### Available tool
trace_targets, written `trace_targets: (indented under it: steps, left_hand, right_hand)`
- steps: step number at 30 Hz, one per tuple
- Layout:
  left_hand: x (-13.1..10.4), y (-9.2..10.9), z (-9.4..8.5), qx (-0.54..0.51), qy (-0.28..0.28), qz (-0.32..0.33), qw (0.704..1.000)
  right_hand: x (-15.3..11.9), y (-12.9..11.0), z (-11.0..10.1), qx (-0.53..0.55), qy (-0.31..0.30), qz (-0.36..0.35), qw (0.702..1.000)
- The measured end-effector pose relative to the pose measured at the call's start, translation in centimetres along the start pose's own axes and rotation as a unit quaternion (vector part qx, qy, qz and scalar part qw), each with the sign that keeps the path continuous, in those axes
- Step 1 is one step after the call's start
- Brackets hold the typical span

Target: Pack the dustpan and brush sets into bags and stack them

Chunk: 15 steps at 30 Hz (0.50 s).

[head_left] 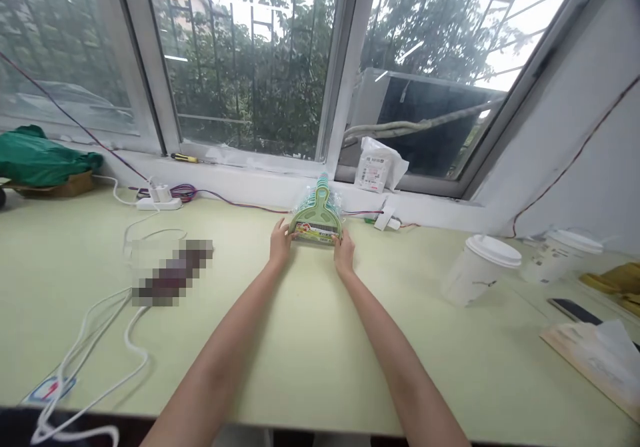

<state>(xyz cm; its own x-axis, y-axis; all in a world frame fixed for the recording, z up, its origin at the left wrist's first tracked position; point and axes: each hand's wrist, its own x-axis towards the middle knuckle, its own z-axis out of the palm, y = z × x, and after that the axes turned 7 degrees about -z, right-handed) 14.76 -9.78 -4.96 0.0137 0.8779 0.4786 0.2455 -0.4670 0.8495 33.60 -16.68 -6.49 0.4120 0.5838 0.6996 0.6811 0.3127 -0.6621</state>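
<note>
A bundle of green plastic pieces [317, 216] in clear wrap, with a printed label across its front, stands at the back of the pale green table [300, 340], against the wall below the window. My left hand [281, 242] grips its left lower edge and my right hand [344, 250] grips its right lower edge. Both arms are stretched far forward, and the fingers behind the bundle are partly hidden.
White cups with lids [480, 270] stand at the right, near a phone [575, 311] and a tissue pack [595, 360]. White cables [137, 350] and a blurred-out object lie left. A power strip [159, 204] and a green bag [45, 157] are at the back left.
</note>
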Motion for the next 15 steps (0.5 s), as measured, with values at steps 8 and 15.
trace_targets:
  steps: [8,15]
  left_hand:
    - [3.8,-3.4,3.2,0.059,0.033,-0.050,0.996]
    - [3.8,-4.9,3.5,0.104,-0.035,-0.075,0.991]
  right_hand:
    - [2.6,1.9,2.5,-0.072,0.050,-0.015,0.996]
    - [2.3,2.8,3.2,-0.112,0.012,0.014,0.994]
